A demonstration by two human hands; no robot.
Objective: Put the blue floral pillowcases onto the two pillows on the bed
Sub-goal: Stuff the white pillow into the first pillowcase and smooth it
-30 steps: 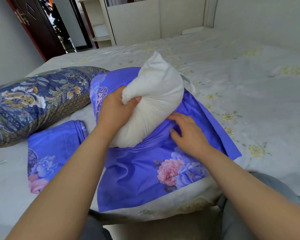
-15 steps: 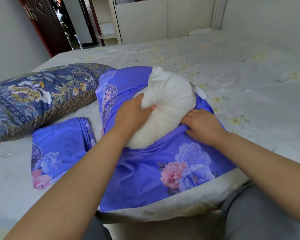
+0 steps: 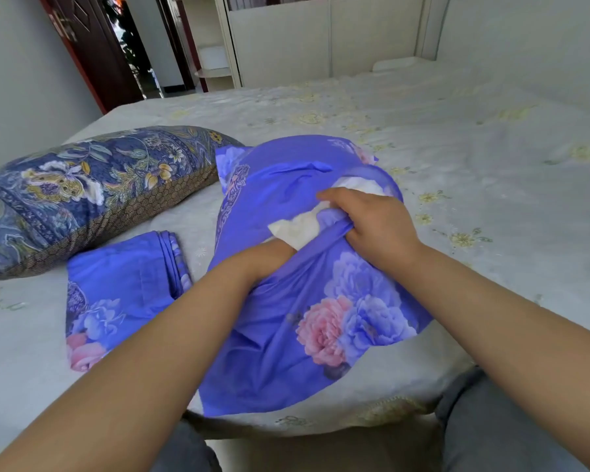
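1. Blue floral pillowcase (image 3: 286, 338) lies at centre frame on the bed (image 3: 474, 165), opening facing up-frame, pink and pale-blue flower print on its lower right part.
2. White pillow (image 3: 297, 228) is mostly inside the pillowcase; only a pale patch shows at the opening, plus a second sliver near the upper right rim of the fabric.
3. Right hand (image 3: 375, 223): fingers curled over the bunched edge of the pillowcase opening, gripping the cloth just right of the exposed pillow.
4. Left hand (image 3: 269, 257): pushed into the opening up to the wrist, fingers hidden by fabric. Cannot tell whether it is open or closed around anything.
5. Second blue floral pillowcase (image 3: 116, 294) lies folded flat at left of centre, just beside the first, apart from both hands.
6. Second pillow (image 3: 82, 189), in a dark blue patterned cover with yellow and white flowers, lies at the left of the frame, up-frame of the folded pillowcase.
7. Bed sheet is pale with small yellow flowers.
8. Background: dark wooden door (image 3: 92, 52) at upper left, pale wardrobe (image 3: 286, 39) at upper centre.
9. Person's grey-trousered knees (image 3: 491, 427) at lower edge.
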